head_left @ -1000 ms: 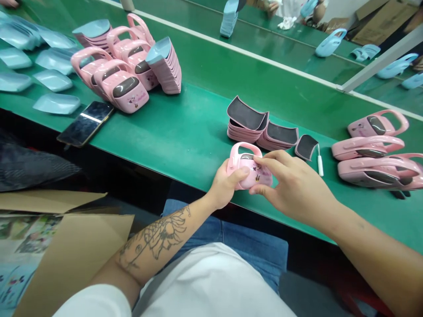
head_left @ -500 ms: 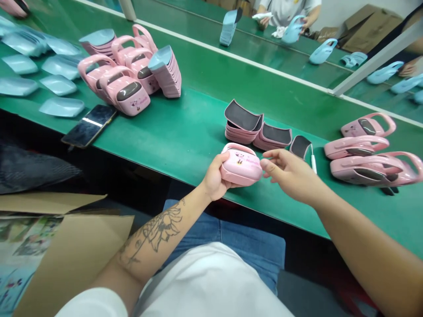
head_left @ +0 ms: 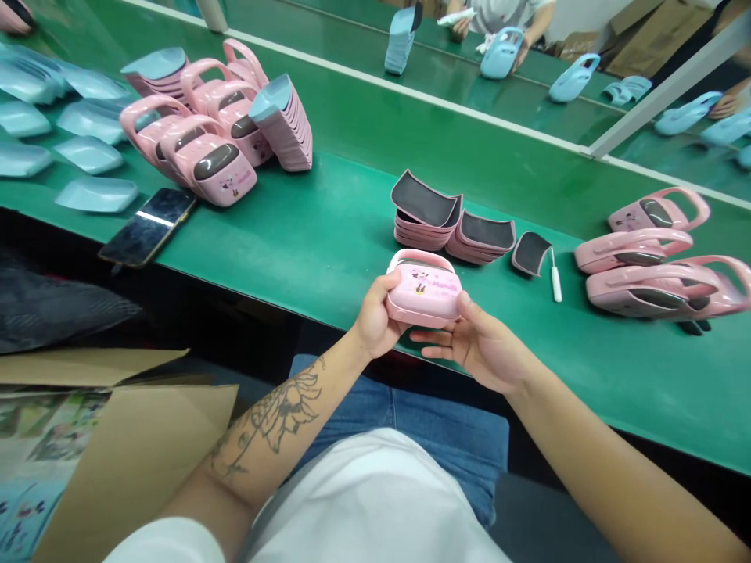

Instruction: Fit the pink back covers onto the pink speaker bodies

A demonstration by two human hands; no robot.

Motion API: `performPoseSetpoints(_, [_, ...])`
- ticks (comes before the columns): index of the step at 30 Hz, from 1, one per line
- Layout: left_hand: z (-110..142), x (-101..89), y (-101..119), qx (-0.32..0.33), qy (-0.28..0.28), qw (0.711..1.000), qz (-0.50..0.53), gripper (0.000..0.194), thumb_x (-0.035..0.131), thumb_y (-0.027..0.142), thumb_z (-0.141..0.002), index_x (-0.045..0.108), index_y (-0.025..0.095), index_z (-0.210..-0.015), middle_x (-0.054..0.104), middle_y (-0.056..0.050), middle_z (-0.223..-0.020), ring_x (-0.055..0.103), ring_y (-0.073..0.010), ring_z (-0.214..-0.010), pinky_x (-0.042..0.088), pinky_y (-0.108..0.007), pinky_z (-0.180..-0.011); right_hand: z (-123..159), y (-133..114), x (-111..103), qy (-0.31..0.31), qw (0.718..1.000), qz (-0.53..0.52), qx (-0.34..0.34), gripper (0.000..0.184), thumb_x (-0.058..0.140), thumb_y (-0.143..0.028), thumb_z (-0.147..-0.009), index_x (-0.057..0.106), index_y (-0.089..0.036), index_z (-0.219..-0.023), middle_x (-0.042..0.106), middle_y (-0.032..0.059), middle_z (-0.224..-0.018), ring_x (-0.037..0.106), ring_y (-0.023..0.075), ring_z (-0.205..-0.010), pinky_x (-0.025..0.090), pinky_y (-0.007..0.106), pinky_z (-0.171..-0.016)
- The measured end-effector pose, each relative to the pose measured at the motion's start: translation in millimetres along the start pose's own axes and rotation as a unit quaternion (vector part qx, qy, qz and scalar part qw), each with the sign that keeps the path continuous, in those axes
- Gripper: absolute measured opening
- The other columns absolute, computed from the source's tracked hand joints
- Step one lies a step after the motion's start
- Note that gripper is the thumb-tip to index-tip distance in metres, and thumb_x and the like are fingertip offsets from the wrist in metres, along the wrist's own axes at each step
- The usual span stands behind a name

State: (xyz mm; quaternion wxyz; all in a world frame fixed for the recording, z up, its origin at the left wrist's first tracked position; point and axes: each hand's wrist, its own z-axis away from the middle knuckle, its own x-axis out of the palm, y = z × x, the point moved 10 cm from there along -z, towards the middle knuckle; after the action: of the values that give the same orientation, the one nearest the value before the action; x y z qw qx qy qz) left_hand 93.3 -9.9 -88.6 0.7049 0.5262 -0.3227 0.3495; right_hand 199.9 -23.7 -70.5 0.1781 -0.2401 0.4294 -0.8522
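A small pink case with a cartoon print and a handle is held over the near edge of the green table. My left hand grips its left end, fingers wrapped round it. My right hand cradles it from below on the right, palm up, thumb against its side. Just beyond the case stand two stacks of pink panels with dark insides, one loose dark panel and a small white stick.
Several finished pink cases and a stack of pink shells stand at the left, with pale blue shells and a phone. More pink cases lie at the right. A cardboard box sits by my left knee. Another person works across the table.
The case was turned in my hands, print now facing me. My right hand came off its top, drew away, then went under it palm up.
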Motion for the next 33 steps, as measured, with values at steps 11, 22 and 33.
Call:
performPoseSetpoints(11, [2.8, -6.3, -1.5, 0.014, 0.005, 1.000, 0.013, 0.052, 0.063, 0.049, -0.084, 0.068, 0.010, -0.118, 0.077, -0.014, -0.112, 0.070, -0.0351, -0.115, 0.056, -0.042, -0.096, -4.6, 2.6, -3.2, -0.013, 0.994, -0.088, -0.056, 0.047, 0.065, -0.055, -0.094, 0.072, -0.018, -0.122, 0.077, 0.0123, -0.120, 0.073, 0.0310, -0.113, 0.054, 0.051, -0.107])
performPoseSetpoints(22, [15.8, 2.3, 21.5, 0.104, 0.024, 0.993, -0.050, 0.059, 0.053, 0.066, -0.089, 0.072, 0.011, -0.101, 0.077, -0.014, -0.102, 0.069, -0.0338, -0.114, 0.055, -0.043, -0.096, 44.2, -30.8, -10.1, 0.186, 0.913, 0.262, -0.250, 0.082, 0.088, -0.050, -0.075, 0.053, -0.027, -0.146, 0.060, 0.0100, -0.146, 0.057, 0.0348, -0.133, 0.045, 0.054, -0.115])
performPoseSetpoints(33, [32.7, -11.7, 29.2, 0.202, 0.122, 0.958, -0.164, 0.068, 0.041, 0.074, -0.093, 0.060, 0.018, -0.127, 0.067, -0.013, -0.130, 0.065, -0.0314, -0.122, 0.053, -0.046, -0.102, 54.2, -23.7, 3.7, 0.265, 0.844, 0.178, -0.432, 0.085, 0.078, -0.054, -0.085, 0.040, -0.024, -0.155, 0.051, 0.0165, -0.152, 0.051, 0.0379, -0.140, 0.047, 0.058, -0.114])
